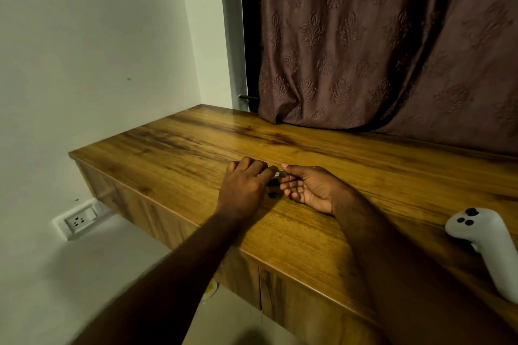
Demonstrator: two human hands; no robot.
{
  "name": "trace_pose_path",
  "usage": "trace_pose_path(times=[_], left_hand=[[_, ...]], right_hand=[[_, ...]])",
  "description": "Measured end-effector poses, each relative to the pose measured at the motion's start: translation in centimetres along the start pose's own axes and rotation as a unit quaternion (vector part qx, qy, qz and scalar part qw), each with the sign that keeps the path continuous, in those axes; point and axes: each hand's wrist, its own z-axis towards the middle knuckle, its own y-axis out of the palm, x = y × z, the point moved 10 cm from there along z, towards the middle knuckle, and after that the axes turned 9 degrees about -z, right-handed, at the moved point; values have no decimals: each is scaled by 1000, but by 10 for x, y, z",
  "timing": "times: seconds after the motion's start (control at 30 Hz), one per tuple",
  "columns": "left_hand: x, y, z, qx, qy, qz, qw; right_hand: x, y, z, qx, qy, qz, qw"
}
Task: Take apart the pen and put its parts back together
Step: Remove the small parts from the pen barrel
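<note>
Both my hands meet over the middle of the wooden table (308,232). Between their fingertips shows a short bit of the pen (278,175), pale with a small label; most of it is hidden by fingers. My left hand (245,187) lies palm down with its fingers curled onto the pen's left end. My right hand (311,187) is turned palm up, thumb and forefinger pinching the pen's right end. Two small dark pen parts (272,195) lie on the wood just below the fingertips.
A white game controller (487,244) lies at the table's right near edge. A brown patterned curtain (378,45) hangs behind the table's far side. A wall socket (80,220) sits low on the white wall to the left, below the table's corner.
</note>
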Motion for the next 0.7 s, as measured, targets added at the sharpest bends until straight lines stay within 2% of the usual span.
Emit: trace_pose_path(times=[0.7], left_hand=[[2,0,1,-18,-1,31,999]], right_hand=[[1,-1,1,17,9,0,1000]])
